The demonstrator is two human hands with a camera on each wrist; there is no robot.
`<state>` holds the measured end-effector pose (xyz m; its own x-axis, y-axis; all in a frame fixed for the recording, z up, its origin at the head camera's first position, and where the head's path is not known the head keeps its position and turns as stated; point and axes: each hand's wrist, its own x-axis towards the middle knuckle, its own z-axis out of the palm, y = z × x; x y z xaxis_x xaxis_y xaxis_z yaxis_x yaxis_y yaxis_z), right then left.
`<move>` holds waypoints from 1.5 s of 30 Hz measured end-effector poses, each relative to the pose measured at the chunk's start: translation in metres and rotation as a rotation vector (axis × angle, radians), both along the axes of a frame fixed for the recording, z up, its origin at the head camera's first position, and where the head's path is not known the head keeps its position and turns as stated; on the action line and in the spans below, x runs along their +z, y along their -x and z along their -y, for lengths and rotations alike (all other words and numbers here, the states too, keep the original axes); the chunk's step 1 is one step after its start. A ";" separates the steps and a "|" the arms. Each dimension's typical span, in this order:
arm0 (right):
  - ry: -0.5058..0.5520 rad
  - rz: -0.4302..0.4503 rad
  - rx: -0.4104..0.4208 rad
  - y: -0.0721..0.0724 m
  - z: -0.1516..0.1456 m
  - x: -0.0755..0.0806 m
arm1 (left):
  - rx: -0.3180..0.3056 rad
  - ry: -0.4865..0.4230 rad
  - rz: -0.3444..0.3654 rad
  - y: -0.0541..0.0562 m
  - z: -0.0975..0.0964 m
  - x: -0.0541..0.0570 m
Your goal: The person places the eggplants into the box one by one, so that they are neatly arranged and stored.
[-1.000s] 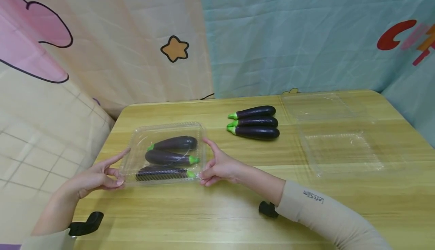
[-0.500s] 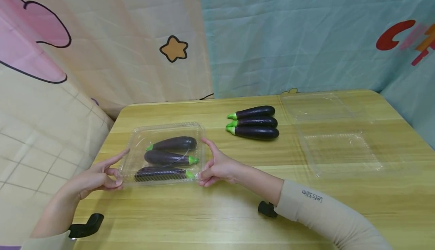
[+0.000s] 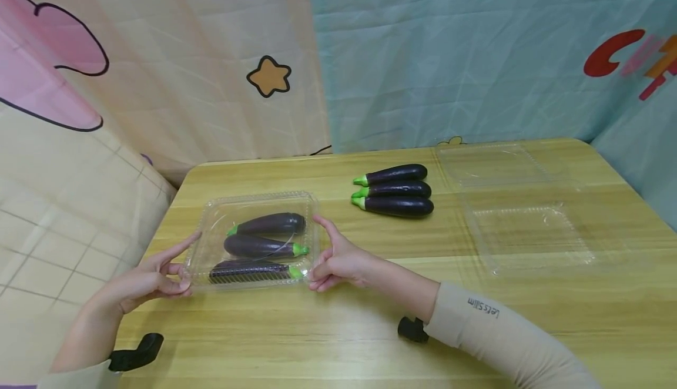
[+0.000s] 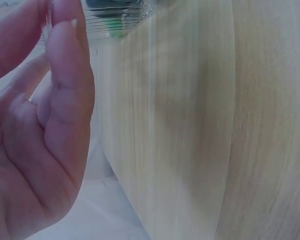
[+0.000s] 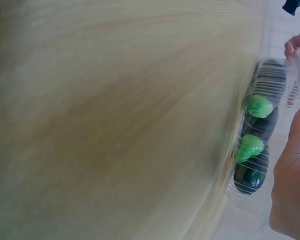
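A clear plastic clamshell box (image 3: pixel 211 210), its lid down, sits at the left of the table with three eggplants (image 3: pixel 264 246) inside. The middle eggplant has its green stem to the right, and the farthest has its stem to the left. At the box's near left corner my left hand (image 3: pixel 153 274) pinches the rim between thumb and fingers, index finger stretched along the side. My right hand (image 3: pixel 341 257) pinches the near right corner, its index finger reaching up the right side. The right wrist view shows green stem ends (image 5: pixel 260 106) through the ribbed box wall.
Three more eggplants (image 3: pixel 399 205) lie side by side at the back middle, stems to the left. A second clear clamshell box (image 3: pixel 478 242) lies unfolded on the right of the wooden table (image 3: pixel 349 336). A printed curtain (image 3: pixel 423 54) hangs behind the table.
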<state>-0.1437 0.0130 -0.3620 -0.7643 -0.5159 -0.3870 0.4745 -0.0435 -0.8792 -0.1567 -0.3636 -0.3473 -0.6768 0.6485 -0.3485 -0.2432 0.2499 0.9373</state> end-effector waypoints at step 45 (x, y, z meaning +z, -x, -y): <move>-0.065 0.030 -0.032 0.000 0.006 0.003 | 0.006 0.001 -0.022 -0.002 -0.003 -0.004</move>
<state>-0.1433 0.0073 -0.3592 -0.7672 -0.4646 -0.4423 0.5003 -0.0018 -0.8659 -0.1546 -0.3606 -0.3517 -0.6883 0.6440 -0.3339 -0.2236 0.2496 0.9422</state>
